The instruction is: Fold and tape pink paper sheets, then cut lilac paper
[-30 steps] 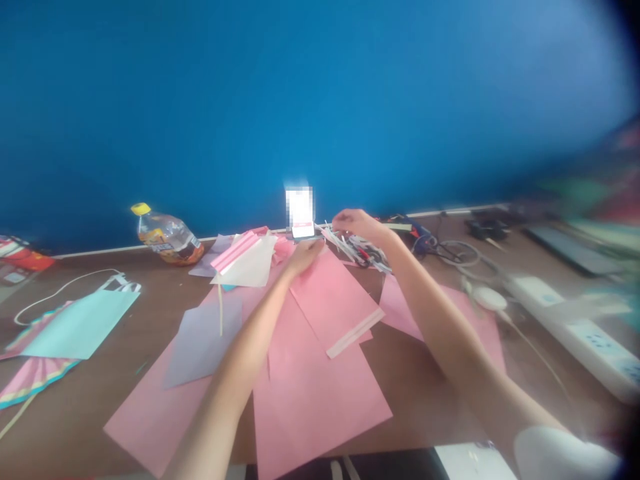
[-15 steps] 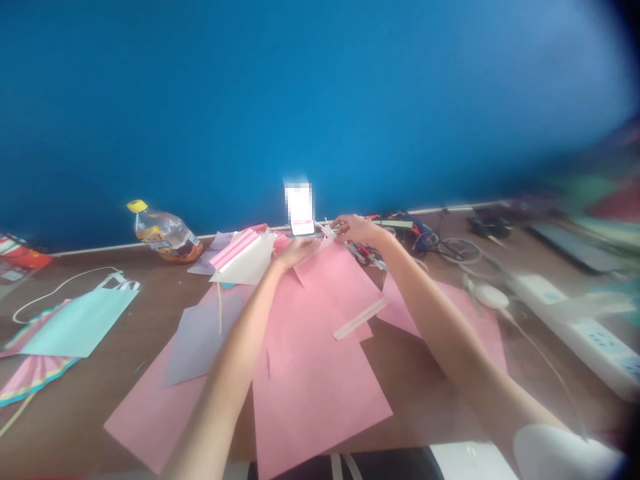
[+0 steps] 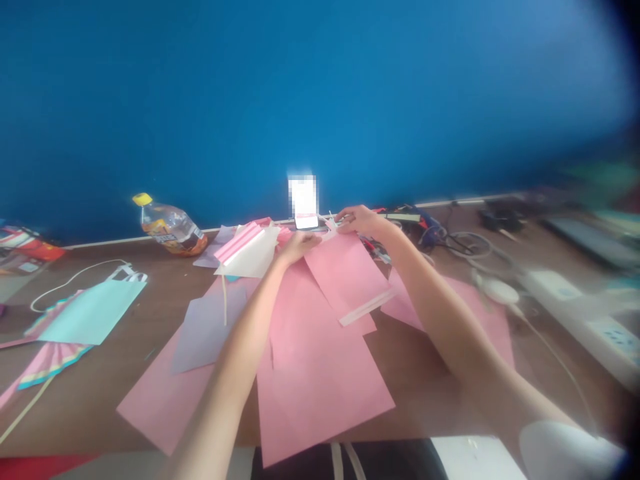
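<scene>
Both my arms reach far across a brown table (image 3: 415, 373) strewn with pink paper sheets (image 3: 320, 373). My left hand (image 3: 299, 245) rests on the far edge of a pink sheet (image 3: 345, 270), fingers bent and pressed down on it. My right hand (image 3: 357, 219) sits just beyond, fingers pinched around small white paper strips (image 3: 330, 225) near a phone (image 3: 305, 222) lying against the blue wall. What exactly the pinch holds is too small to make out.
A folded pink-and-white paper fan (image 3: 247, 250) and a lavender sheet (image 3: 207, 327) lie left of my arm. A yellow-capped bottle (image 3: 167, 230) lies by the wall. A light-blue paper bag (image 3: 90, 310) sits far left. Cables, scissors and a glue gun (image 3: 425, 233) lie right, with a power strip (image 3: 585, 310).
My right hand has drawn left and down from the heap of strips toward the phone. The left hand stayed on the pink sheet. The view has shifted slightly.
</scene>
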Available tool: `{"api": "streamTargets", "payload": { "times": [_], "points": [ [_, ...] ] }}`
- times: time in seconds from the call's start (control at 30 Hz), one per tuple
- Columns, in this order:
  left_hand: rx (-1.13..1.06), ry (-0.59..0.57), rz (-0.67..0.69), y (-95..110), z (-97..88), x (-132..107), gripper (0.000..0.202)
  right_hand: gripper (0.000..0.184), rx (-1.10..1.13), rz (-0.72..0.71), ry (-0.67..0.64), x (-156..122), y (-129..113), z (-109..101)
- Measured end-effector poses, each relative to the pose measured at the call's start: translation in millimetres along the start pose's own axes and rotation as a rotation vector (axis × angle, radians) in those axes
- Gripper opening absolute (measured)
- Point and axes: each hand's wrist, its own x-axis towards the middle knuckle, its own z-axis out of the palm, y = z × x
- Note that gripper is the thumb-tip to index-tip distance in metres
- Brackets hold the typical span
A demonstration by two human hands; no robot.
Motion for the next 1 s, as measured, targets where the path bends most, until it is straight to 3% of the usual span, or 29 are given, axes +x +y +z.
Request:
{"api": "streamTargets", "payload": {
  "times": [0.17, 0.67, 0.87, 1.0],
  "points": [
    [-0.082, -0.022, 0.014, -6, 2.0, -3, 0.04, 0.033, -0.018, -0.002, 0.023, 1, 2, -13],
    [-0.105, 0.037, 0.027, -6, 2.8, -8, 0.018, 0.024, -0.034, 0.026, 0.025, 0, 2, -9],
    [-0.077, 0.068, 0.008, -3, 0.9, -10, 0.02, 0.023, -0.086, -0.028, 0.008, 8, 11, -12],
    [-0.058, 0.095, 0.011, -2, 1.1, -10, 0.02, 0.022, -0.159, -0.184, 0.038, 6, 3, -4]
  ]
}}
